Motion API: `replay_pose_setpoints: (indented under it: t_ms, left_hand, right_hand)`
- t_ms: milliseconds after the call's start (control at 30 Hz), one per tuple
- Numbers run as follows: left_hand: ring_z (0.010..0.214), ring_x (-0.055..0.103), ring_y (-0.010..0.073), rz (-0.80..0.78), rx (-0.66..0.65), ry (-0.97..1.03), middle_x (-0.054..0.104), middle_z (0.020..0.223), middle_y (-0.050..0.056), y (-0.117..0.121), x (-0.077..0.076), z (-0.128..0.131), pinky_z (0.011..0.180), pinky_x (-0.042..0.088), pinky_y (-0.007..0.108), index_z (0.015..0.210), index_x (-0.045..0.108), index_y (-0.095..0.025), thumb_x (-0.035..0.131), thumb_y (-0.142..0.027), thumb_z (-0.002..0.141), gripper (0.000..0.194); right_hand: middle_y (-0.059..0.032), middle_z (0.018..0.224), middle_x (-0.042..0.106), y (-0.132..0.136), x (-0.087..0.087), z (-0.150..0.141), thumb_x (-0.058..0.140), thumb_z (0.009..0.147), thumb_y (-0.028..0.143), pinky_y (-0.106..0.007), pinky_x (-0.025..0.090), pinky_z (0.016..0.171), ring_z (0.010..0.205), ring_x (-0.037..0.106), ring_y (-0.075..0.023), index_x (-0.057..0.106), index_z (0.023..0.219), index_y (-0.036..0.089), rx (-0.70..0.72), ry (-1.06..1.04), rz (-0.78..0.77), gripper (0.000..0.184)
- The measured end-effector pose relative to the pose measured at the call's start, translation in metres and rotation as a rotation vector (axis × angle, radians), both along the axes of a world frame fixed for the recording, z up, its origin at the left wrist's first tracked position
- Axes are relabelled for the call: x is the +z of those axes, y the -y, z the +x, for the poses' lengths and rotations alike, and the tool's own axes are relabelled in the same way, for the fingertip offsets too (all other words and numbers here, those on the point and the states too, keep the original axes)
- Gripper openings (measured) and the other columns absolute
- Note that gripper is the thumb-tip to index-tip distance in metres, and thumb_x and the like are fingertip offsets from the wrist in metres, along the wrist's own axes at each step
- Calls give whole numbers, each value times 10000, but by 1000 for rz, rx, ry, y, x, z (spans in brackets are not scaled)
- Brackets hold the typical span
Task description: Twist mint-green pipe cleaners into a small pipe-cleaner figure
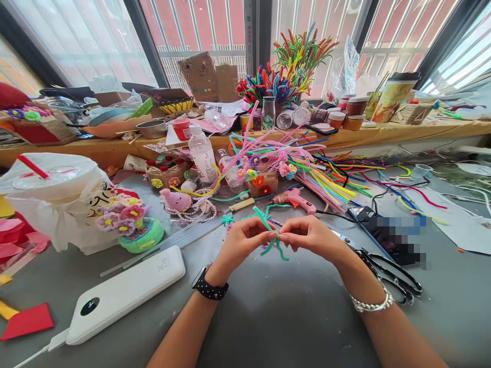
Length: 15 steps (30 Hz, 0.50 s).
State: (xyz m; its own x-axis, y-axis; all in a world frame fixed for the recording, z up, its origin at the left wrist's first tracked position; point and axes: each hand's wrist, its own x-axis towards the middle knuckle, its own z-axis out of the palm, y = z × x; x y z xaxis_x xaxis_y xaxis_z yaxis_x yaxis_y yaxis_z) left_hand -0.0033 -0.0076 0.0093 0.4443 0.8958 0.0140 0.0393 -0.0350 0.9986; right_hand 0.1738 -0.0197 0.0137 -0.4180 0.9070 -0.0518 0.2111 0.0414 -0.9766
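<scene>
Between my two hands are green pipe cleaners [283,252], bent or crossed so that several ends stick out above and below my fingers. My left hand [247,237], with a watch on its wrist, pinches them from the left. From the right, my right hand [312,236] pinches close to the same spot, its fingertips meeting those of the left. How the strands join is hidden by the fingers. Just behind the left hand lies a small green pipe-cleaner piece [227,220]. A pink glue gun [295,199] rests on the table beyond my hands.
A white power bank [128,294] and a pipe-cleaner flower pot [141,235] are at left, near a bagged drink cup [57,194]. At right lie a phone [383,232] and black-framed glasses [399,278]. Loose pipe cleaners [326,184] and bottles [202,156] crowd the back.
</scene>
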Motion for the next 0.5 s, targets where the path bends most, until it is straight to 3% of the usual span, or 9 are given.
replay_pose_setpoints:
  t_ms: [333, 500]
  left_hand:
    - [594, 538, 105, -54, 99, 109, 645, 664, 21, 0, -1, 1, 555, 417, 204, 702, 656, -131, 680, -272, 628, 161]
    - [596, 544, 98, -33, 118, 118, 654, 672, 11, -2, -5, 2, 563, 418, 194, 688, 663, -143, 690, -253, 616, 134]
  right_hand:
    - [-18, 690, 604, 3, 7, 6, 589, 729, 303, -207, 425, 538, 602, 529, -102, 641, 795, 133, -30, 81, 110, 189]
    - [-30, 759, 640, 2, 5, 6, 556, 763, 268, -234, 440, 635, 704, 570, -137, 634, 803, 153, -43, 220, 319, 144]
